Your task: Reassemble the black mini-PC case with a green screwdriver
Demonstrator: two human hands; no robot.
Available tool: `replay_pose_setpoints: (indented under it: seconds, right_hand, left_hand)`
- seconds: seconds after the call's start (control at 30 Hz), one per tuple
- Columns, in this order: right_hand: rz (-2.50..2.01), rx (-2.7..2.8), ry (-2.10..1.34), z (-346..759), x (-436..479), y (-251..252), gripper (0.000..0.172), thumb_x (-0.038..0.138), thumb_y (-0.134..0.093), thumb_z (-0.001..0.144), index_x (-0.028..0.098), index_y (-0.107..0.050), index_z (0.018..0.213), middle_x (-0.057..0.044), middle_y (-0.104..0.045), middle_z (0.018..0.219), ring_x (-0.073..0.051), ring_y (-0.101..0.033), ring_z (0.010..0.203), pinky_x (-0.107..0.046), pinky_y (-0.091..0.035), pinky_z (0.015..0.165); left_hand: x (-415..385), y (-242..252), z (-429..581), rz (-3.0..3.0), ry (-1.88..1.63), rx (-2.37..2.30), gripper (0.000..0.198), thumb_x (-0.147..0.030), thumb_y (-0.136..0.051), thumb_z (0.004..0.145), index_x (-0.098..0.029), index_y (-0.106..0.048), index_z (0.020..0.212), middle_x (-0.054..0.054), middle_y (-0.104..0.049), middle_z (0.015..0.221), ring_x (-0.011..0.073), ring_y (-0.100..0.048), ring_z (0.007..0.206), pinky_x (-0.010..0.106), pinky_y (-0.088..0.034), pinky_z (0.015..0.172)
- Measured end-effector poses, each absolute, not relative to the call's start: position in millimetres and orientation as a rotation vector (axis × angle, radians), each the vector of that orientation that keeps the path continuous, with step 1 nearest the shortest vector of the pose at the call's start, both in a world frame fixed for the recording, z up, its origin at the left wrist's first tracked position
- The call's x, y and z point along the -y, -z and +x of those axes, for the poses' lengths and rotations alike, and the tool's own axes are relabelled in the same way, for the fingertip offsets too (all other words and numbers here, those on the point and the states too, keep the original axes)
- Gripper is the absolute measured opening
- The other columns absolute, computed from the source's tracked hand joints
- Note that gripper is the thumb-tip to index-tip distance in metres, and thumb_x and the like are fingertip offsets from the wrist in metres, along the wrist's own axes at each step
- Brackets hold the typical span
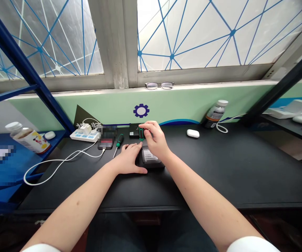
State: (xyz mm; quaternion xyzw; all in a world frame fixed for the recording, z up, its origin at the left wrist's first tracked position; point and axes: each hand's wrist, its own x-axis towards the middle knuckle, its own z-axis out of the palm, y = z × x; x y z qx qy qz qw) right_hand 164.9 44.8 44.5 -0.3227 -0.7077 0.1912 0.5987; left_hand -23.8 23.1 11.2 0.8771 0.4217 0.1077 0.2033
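Note:
My right hand [156, 138] is closed round the green handle of a screwdriver [141, 133], held upright over the far left corner of a black box-shaped device [151, 155]. A white printed label shows on top of the device. The screwdriver's tip is too small to make out. My left hand [130, 159] spans the device's left side, thumb along the near edge and fingers at the far corner, gripping it against the desk. To the left of that hand lies a second screwdriver [119, 140] with a green and black handle. Behind the device is a small black box [133, 134] with a white label.
On the black desk [214, 175], a phone [105, 143] on a white cable and a power strip [84, 135] sit left. A white earbud case [193, 133] and a bottle [215, 113] are right. Glasses [159, 85] rest on the sill. Shelf frames flank both sides.

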Motion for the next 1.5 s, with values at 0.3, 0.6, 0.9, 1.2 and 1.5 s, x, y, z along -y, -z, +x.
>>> replay_pose_setpoints:
  seconds: [0.3,0.6,0.9,1.2,1.5]
  right_hand:
    - [-0.728,1.477,-0.786,157,-41,-37,0.031,0.042,-0.074,0.092,0.029,-0.055,0.113,-0.008,-0.078,0.120,-0.024,-0.078,0.112,-0.046,-0.064,0.102]
    - [-0.775,1.600,-0.368,167,-44,-42,0.033,0.029,-0.044,0.105,0.027,-0.077,0.107,-0.010,-0.063,0.115,-0.022,-0.068,0.099,-0.043,-0.064,0.084]
    - [-0.754,1.492,-0.737,158,-42,-38,0.035,0.040,-0.081,0.086,0.029,-0.064,0.115,-0.005,-0.076,0.114,-0.025,-0.076,0.110,-0.044,-0.067,0.096]
    - [-0.819,1.586,-0.321,163,-42,-40,0.023,0.020,-0.055,0.095,0.027,-0.070,0.111,-0.011,-0.064,0.125,-0.025,-0.067,0.114,-0.043,-0.062,0.088]
    - [-0.815,1.501,-0.505,159,-41,-41,0.028,0.034,-0.077,0.087,0.027,-0.061,0.108,-0.005,-0.073,0.108,-0.022,-0.073,0.094,-0.040,-0.063,0.083]
  left_hand:
    - [-22,-12,-24,2.471,-0.307,-1.169,0.107,-0.072,-0.082,0.075,-0.027,-0.042,0.162,0.018,-0.047,0.166,0.0471,-0.034,0.158,0.066,-0.018,0.128]
    - [-24,-7,-26,2.486,-0.266,-1.196,0.114,-0.078,-0.079,0.076,-0.024,-0.036,0.167,0.020,-0.037,0.173,0.0469,-0.030,0.161,0.066,-0.016,0.130]
    - [-23,-10,-25,2.485,-0.309,-1.159,0.107,-0.074,-0.081,0.076,-0.026,-0.042,0.164,0.018,-0.047,0.167,0.0465,-0.034,0.159,0.066,-0.018,0.129]
    - [-25,-6,-26,2.489,-0.288,-1.167,0.111,-0.076,-0.080,0.075,-0.025,-0.038,0.165,0.019,-0.042,0.170,0.0458,-0.032,0.160,0.066,-0.018,0.129]
    - [-24,-10,-24,2.494,-0.290,-1.161,0.108,-0.075,-0.081,0.077,-0.024,-0.041,0.163,0.019,-0.045,0.169,0.0456,-0.033,0.159,0.065,-0.019,0.128]
